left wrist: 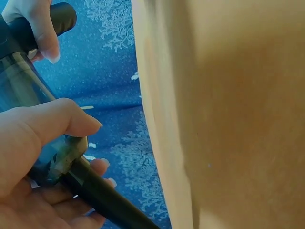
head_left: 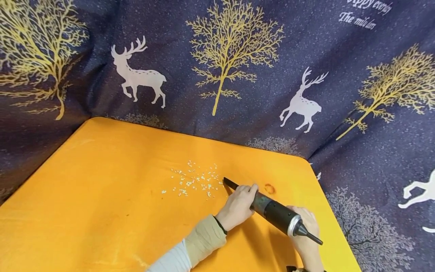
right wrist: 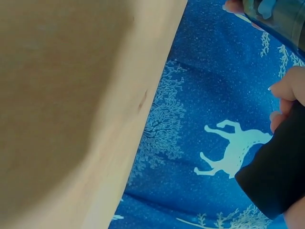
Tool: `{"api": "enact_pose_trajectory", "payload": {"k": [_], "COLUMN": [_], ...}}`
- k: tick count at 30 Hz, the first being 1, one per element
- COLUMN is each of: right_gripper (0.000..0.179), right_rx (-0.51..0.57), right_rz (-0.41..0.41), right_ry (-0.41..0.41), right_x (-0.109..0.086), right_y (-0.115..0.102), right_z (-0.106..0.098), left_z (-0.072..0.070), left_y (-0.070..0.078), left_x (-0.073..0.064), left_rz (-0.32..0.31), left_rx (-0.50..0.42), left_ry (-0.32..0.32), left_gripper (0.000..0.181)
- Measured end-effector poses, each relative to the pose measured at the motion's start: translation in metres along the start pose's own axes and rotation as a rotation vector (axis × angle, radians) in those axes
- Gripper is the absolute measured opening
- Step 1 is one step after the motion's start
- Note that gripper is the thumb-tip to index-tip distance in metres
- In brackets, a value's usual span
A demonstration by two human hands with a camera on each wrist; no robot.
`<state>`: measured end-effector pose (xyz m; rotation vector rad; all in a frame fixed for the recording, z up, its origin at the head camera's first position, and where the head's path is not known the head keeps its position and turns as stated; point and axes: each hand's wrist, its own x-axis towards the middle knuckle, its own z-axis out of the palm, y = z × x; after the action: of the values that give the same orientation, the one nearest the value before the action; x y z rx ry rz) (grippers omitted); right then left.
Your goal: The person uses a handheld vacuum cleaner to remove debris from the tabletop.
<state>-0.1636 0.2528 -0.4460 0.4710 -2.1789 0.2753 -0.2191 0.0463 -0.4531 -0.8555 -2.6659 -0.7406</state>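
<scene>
A black handheld vacuum cleaner (head_left: 279,216) slants above the table, its narrow nozzle (head_left: 230,183) pointing left toward small white scraps (head_left: 193,181) scattered on the orange top. The nozzle tip is right at the scraps' right edge. My left hand (head_left: 238,207) holds the front of the vacuum; in the left wrist view its thumb and fingers curl round the see-through front section, just behind the nozzle (left wrist: 102,198). Farther back, my right hand (head_left: 307,226) grips the handle (right wrist: 276,164), partly hidden behind the body in the head view.
The orange table (head_left: 102,181) has rounded corners and a brown ring mark (head_left: 269,189) beyond the vacuum. Dark blue cloth (head_left: 183,56) printed with white deer and yellow trees hangs close behind the table and along its sides.
</scene>
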Motion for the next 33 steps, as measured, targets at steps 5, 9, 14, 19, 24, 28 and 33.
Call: {"api": "enact_pose_trajectory", "payload": {"k": [5, 9, 14, 19, 24, 28, 33], "right_gripper": [0.017, 0.017, 0.022, 0.029, 0.025, 0.019, 0.018], "right_rx": [0.018, 0.027, -0.008, -0.018, -0.008, -0.025, -0.022], "right_rz": [-0.009, 0.001, -0.021, -0.034, -0.026, 0.002, 0.028], "right_ry": [-0.024, -0.031, -0.015, 0.01, 0.026, 0.011, -0.009], "right_x": [-0.008, -0.016, -0.024, -0.027, -0.023, -0.019, -0.019], "right_y": [-0.002, -0.002, -0.003, -0.007, -0.01, -0.011, -0.011], "right_z": [-0.012, -0.019, -0.025, -0.028, -0.024, -0.017, -0.011], "left_z": [-0.001, 0.0, 0.001, 0.0, -0.001, -0.001, 0.003], "left_y": [0.01, 0.017, 0.025, 0.028, 0.025, 0.018, 0.011], "left_x": [-0.01, -0.015, -0.021, -0.027, -0.026, -0.021, -0.02], "left_rz": [0.011, 0.016, 0.026, 0.039, 0.047, 0.049, 0.03], "left_rx": [0.038, 0.056, 0.083, 0.104, 0.107, 0.089, 0.044], "left_ry": [-0.001, -0.016, -0.019, -0.002, 0.034, 0.05, 0.005], "left_gripper": [0.058, 0.059, 0.059, 0.059, 0.06, 0.062, 0.061]}}
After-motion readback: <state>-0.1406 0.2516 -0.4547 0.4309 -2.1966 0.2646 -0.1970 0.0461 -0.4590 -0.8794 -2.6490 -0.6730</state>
